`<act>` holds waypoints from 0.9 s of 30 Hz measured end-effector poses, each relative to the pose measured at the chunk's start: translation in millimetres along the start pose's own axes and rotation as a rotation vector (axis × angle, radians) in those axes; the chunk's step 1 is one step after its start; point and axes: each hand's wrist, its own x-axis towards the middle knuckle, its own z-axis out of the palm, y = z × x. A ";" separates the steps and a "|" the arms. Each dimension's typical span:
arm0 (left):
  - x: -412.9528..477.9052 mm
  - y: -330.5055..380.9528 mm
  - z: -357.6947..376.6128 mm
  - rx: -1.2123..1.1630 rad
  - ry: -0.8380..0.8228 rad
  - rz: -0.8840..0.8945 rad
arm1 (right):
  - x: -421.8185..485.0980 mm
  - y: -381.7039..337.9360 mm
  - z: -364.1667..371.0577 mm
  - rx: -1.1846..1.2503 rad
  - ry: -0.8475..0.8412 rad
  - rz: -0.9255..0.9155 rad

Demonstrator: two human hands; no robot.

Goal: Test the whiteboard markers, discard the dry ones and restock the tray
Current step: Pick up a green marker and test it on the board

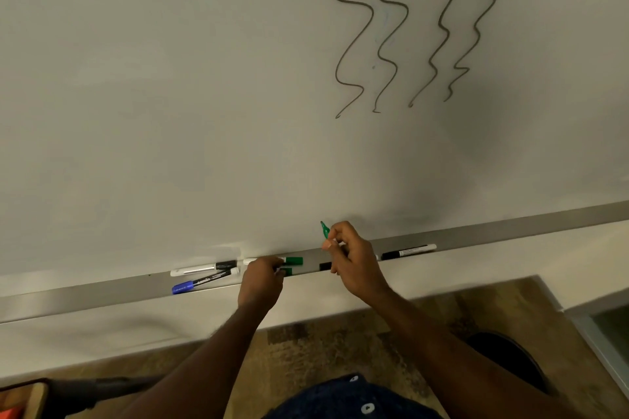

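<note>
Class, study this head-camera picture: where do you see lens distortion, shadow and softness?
Head view: the wide lens bows the straight marker tray upward at the right; a soft grey shadow lies on the whiteboard below the squiggles; the left hand and right hand look slightly soft.

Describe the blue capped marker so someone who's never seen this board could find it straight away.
Follow the grey tray that runs along the bottom of the whiteboard to the cluster left of the left hand. The blue-capped marker lies lowest and nearest the tray's front edge, and it is the only one with a blue cap, pointing left.
</note>
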 end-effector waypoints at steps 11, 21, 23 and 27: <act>-24.3 10.7 -43.3 0.321 0.314 0.603 | 10.1 -85.6 -27.2 0.257 0.132 -0.322; -6.1 93.7 -153.9 0.432 0.876 0.945 | 37.6 -153.9 -31.0 0.202 0.295 -0.716; 1.1 110.9 -183.9 0.439 0.959 0.958 | 47.7 -164.9 -30.8 0.155 0.303 -0.763; 10.6 139.8 -244.1 0.448 1.111 0.942 | 71.0 -202.3 -31.2 0.034 0.393 -0.871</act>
